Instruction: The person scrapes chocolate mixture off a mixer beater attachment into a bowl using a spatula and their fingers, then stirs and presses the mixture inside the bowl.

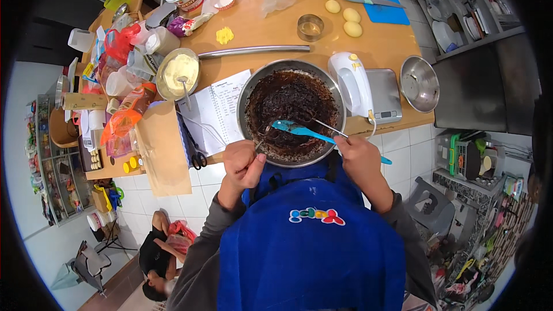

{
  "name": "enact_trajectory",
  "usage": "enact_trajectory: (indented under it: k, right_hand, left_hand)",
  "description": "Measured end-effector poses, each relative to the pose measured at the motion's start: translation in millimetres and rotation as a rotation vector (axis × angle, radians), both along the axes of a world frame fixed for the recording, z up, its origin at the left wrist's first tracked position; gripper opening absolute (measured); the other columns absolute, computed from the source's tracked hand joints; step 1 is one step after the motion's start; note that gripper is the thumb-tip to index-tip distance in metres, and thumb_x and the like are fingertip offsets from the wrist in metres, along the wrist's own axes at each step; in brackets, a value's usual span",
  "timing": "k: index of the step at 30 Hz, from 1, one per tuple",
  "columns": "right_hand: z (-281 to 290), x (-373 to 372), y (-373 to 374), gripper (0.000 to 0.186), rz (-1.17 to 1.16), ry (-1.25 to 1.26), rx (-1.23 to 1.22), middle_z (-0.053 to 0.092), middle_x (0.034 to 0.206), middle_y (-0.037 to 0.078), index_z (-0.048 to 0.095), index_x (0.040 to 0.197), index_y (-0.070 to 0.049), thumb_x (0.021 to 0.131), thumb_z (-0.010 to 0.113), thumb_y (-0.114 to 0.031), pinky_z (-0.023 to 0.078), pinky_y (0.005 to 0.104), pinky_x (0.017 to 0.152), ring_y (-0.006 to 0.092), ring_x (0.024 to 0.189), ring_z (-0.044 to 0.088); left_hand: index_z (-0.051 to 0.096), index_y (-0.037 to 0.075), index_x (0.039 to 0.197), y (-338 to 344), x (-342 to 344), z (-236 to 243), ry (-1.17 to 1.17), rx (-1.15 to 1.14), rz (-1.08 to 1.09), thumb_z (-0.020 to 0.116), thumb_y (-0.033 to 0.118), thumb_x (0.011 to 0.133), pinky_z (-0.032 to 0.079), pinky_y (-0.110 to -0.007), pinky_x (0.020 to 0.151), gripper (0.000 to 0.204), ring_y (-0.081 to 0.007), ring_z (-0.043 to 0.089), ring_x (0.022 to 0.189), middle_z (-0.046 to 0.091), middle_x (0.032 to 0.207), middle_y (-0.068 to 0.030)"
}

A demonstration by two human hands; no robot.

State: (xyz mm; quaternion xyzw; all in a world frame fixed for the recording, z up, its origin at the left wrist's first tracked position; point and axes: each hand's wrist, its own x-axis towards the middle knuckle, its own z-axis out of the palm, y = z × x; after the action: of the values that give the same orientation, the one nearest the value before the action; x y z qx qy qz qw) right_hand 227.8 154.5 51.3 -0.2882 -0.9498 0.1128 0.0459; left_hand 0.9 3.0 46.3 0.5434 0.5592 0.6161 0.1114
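Observation:
A wide metal bowl (341, 95) at the table's near edge holds dark brown, sticky batter (294, 101). My left hand (243, 164) is closed at the bowl's near left rim around a thin metal rod (259, 144), which reaches into the batter. Over the near right rim, my right hand (362, 161) is closed on a second thin metal rod (329, 127). A blue spatula (305, 131) lies across the bowl, its blade smeared with batter. Its handle passes under my right hand; whether my fingers grip it is hidden.
Right of the bowl stand a white hand mixer (352, 83), a kitchen scale (385, 95) and an empty metal bowl (419, 83). Leftward lie an open notebook (216, 103), scissors (199, 158) and a bowl of pale cream (193, 78). A knife (374, 2) rests on a blue board (397, 17). Another person (156, 256) sits below left.

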Motion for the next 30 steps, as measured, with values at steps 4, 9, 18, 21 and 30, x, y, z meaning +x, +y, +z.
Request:
enact_trajectory:
  k: [4,9,18,21,30]
  right_hand:
    - [-8,-3,-3,0.026,0.028,0.046,-0.003,0.054,0.066,0.006,0.065,0.096,-0.01,0.072,0.058,-0.007,0.047,0.0383,0.049,0.0253,0.064,0.059]
    - [-18,-9,-5,0.031,0.049,0.057,0.013,0.054,0.068,0.006,0.065,0.101,-0.01,0.071,0.058,-0.006,0.048,0.038,0.05,0.0256,0.064,0.059]
    - [-27,-1,-12,0.033,0.024,0.079,-0.08,0.055,0.072,0.006,0.063,0.105,-0.01,0.073,0.057,-0.006,0.048,0.0386,0.05,0.0257,0.066,0.06]
    - [-13,8,-7,0.033,-0.03,-0.051,-0.067,0.055,0.072,0.007,0.063,0.106,-0.011,0.073,0.057,-0.006,0.048,0.0387,0.051,0.0255,0.067,0.06]
    - [-9,-4,-8,0.035,0.09,0.094,-0.011,0.053,0.071,0.003,0.064,0.106,-0.014,0.072,0.06,-0.008,0.045,0.0371,0.05,0.0235,0.067,0.057]
  left_hand:
    - [0.031,0.006,0.051,-1,-4,6,0.059,-0.026,0.013,0.058,-0.004,0.066,0.02,-0.034,0.039,0.033,-0.0216,0.031,0.038,0.033,0.046,-0.006]
    - [0.034,0.004,0.051,0,-5,7,0.126,-0.079,-0.02,0.057,-0.003,0.069,0.024,-0.034,0.04,0.03,-0.0214,0.034,0.038,0.037,0.047,-0.0067]
    - [0.034,0.004,0.051,8,5,8,0.192,-0.079,0.035,0.056,-0.007,0.068,0.021,-0.034,0.039,0.03,-0.0223,0.033,0.038,0.034,0.046,-0.0078]
    - [0.032,0.004,0.051,3,-1,6,0.156,-0.083,0.082,0.056,-0.007,0.069,0.02,-0.034,0.039,0.032,-0.0218,0.032,0.038,0.034,0.046,-0.0072]
    - [0.028,0.005,0.051,9,10,4,-0.02,-0.024,0.027,0.059,-0.009,0.069,0.019,-0.035,0.039,0.038,-0.0226,0.03,0.037,0.028,0.046,-0.0063]
